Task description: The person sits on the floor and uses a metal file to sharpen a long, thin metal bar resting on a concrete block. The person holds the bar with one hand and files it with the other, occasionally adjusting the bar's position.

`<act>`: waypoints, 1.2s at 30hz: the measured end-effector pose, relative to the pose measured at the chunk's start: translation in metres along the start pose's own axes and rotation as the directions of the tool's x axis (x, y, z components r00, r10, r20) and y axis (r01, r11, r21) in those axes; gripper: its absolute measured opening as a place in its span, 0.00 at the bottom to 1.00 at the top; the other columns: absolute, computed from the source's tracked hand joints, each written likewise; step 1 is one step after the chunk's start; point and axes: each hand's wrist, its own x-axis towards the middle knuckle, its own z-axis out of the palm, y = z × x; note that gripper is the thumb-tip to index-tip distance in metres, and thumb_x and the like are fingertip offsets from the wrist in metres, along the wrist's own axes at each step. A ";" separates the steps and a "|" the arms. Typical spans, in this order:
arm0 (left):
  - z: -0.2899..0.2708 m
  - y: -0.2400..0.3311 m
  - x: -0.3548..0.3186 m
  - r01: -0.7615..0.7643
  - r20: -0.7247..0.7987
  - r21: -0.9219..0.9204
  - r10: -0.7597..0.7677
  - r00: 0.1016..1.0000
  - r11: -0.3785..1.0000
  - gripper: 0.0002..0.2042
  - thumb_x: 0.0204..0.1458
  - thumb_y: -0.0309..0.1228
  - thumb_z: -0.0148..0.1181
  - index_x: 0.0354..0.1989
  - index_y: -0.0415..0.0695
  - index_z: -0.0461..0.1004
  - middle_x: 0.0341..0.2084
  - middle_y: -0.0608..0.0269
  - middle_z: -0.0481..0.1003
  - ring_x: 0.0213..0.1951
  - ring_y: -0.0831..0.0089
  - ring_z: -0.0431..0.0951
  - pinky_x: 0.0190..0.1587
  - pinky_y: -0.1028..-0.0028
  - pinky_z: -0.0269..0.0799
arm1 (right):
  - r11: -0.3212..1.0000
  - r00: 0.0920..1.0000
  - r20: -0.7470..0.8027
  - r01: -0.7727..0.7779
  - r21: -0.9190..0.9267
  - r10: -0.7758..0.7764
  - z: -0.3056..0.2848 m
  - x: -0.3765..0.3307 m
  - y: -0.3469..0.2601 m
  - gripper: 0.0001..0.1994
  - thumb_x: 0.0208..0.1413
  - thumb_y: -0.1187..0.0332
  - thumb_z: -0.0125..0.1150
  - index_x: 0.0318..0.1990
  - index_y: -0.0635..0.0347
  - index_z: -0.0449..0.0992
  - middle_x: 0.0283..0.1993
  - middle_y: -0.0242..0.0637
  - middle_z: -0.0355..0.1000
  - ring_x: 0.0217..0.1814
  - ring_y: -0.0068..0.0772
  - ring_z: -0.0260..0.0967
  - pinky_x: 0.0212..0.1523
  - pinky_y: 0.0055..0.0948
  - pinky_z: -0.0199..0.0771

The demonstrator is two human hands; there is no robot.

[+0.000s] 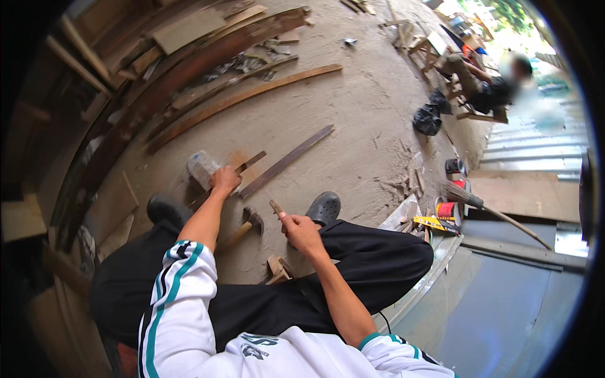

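My left hand (225, 179) reaches down to the dirt floor and rests on a small wooden piece (242, 164), next to a clear plastic container (201, 169). My right hand (299, 230) is closed on a short wooden stick (276, 206), held above my knee. A claw hammer (249, 223) with a wooden handle lies on the floor between my two hands. Small wood offcuts (276, 268) lie by my right leg. I sit with black trousers and dark clogs (324, 208).
Long planks (287, 160) and curved boards (239, 101) lie across the floor, with stacked timber (126, 120) at left. A broom (479, 205), a yellow level (435, 222) and red containers (454, 169) sit at right. Another person (504, 85) works far off by wooden frames.
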 end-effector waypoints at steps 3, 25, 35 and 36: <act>-0.003 -0.016 0.008 0.014 0.008 0.021 -0.014 1.000 1.000 0.17 0.46 0.38 0.61 0.41 0.41 0.83 0.41 0.39 0.80 0.47 0.45 0.80 0.51 0.55 0.76 | 0.998 0.998 0.008 -0.059 -0.029 0.059 -0.012 -0.035 -0.028 0.27 0.65 0.49 0.52 0.23 0.65 0.74 0.18 0.31 0.66 0.21 0.21 0.61 0.24 0.27 0.60; -0.006 0.005 0.004 0.037 0.048 -0.030 -0.035 0.998 0.999 0.15 0.46 0.32 0.60 0.39 0.38 0.83 0.40 0.39 0.80 0.48 0.44 0.80 0.48 0.55 0.77 | 0.998 0.998 0.048 0.037 0.045 -0.039 0.039 0.085 0.007 0.29 0.66 0.48 0.50 0.21 0.65 0.71 0.16 0.31 0.63 0.19 0.22 0.58 0.22 0.30 0.57; -0.001 -0.005 0.007 0.003 0.061 0.017 -0.004 0.998 1.000 0.15 0.47 0.34 0.59 0.39 0.38 0.83 0.40 0.41 0.80 0.46 0.43 0.80 0.48 0.56 0.77 | 0.994 0.998 0.059 0.022 0.107 -0.028 0.030 0.048 0.033 0.26 0.67 0.50 0.51 0.21 0.60 0.68 0.16 0.24 0.59 0.17 0.16 0.53 0.19 0.24 0.49; 0.002 -0.004 0.007 0.000 0.046 0.010 0.000 0.999 1.000 0.15 0.48 0.34 0.59 0.39 0.37 0.82 0.40 0.41 0.80 0.46 0.43 0.81 0.48 0.56 0.77 | 0.990 0.997 0.047 0.048 0.129 -0.054 0.041 0.066 0.032 0.27 0.67 0.50 0.51 0.20 0.60 0.68 0.16 0.24 0.59 0.17 0.16 0.53 0.19 0.24 0.49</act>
